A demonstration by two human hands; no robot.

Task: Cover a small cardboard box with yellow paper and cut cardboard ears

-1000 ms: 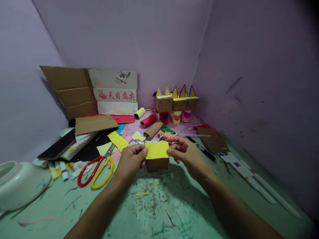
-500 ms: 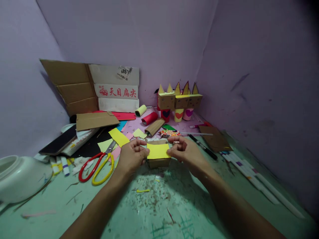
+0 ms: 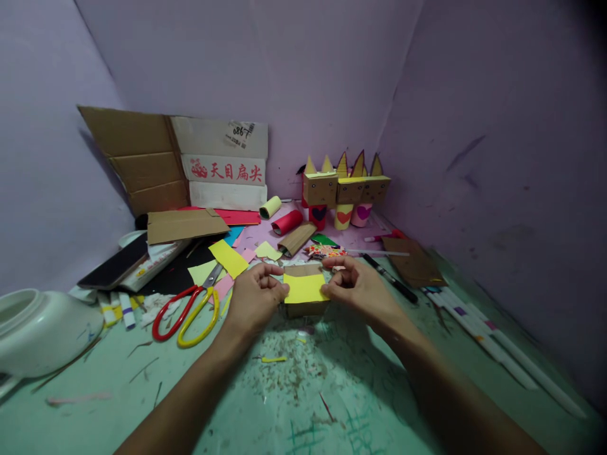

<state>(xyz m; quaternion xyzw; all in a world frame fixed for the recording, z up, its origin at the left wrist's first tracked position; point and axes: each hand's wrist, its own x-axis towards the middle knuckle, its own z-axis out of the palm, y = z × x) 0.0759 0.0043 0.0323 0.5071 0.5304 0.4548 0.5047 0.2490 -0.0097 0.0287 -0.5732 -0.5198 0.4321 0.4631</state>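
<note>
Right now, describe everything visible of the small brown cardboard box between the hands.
The small brown cardboard box is a low, plain block, closed as far as shows. It sits flat on the green table, front face toward the camera. A yellow paper rectangle lies over most of its top, leaving a brown strip bare at the back. The left hand and right hand pinch the paper's side edges at the box's ends; whether they touch the box cannot be told.

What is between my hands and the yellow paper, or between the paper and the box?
Nothing visible. The left hand and right hand each pinch a side edge of the paper, which lies on top of the box. The scissors lie apart, to the left.
</note>
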